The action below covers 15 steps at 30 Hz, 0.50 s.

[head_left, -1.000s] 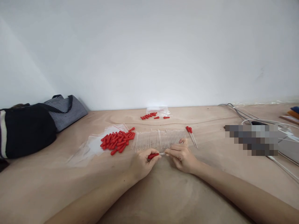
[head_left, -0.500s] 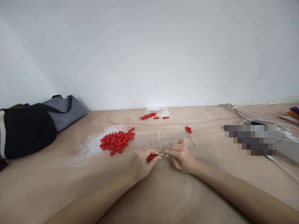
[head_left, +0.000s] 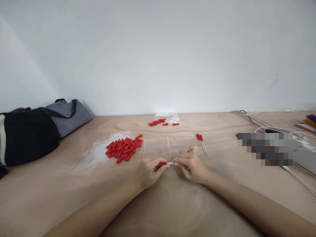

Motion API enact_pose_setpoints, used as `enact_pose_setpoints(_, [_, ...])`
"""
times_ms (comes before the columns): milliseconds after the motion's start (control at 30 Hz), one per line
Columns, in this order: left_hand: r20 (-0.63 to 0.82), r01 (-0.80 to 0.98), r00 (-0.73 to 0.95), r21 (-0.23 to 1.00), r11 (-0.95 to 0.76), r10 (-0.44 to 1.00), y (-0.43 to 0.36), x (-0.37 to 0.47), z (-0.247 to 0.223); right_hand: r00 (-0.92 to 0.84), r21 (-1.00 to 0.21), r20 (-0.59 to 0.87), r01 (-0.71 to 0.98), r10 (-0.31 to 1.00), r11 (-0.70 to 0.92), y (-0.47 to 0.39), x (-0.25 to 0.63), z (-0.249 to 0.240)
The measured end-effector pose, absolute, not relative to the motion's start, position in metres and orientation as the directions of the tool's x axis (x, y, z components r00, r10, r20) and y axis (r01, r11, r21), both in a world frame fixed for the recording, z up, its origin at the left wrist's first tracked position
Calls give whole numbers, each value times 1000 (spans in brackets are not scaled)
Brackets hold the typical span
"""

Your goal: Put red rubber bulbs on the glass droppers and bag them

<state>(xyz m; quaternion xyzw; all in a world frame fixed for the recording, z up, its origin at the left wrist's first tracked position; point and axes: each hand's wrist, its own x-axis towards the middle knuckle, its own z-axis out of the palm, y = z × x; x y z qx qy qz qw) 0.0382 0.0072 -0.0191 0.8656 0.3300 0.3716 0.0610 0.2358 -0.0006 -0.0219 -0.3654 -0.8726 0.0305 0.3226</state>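
Observation:
My left hand (head_left: 153,170) pinches a red rubber dropper bulb (head_left: 161,165), its narrow end pointing right. A clear glass pipette tube (head_left: 170,163) meets that end and runs into the fingertips of my right hand (head_left: 190,165), which are closed on it. How deep the tube sits in the bulb is hard to make out. Just beyond my hands lies a row of clear tubes (head_left: 158,147), side by side. To its left is a heap of red bulbs (head_left: 122,149) on clear plastic bags (head_left: 92,156). Right of the row lie assembled droppers (head_left: 201,141) with red bulbs.
Farther back, several red bulbs (head_left: 154,123) and thin clear tubes lie by a plastic bag (head_left: 166,116). A black and striped bag (head_left: 32,138) stands at left. At right are cables (head_left: 249,118), a pixelated patch and a light-coloured device (head_left: 304,158).
Both hands stay almost in place. The bulb and the tube remain held end to end, with only a slight shift of the fingers.

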Motion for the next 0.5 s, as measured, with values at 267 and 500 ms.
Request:
enact_pose_setpoints(267, [579, 519, 453, 447, -729, 678, 5, 41, -20, -513, -310, 550, 608, 660, 731, -2, 235, -23])
enact_pose_setpoints(500, [449, 574, 472, 496, -651, 759, 10, 33, -17, -580, -249, 456, 645, 675, 723, 3, 244, -9])
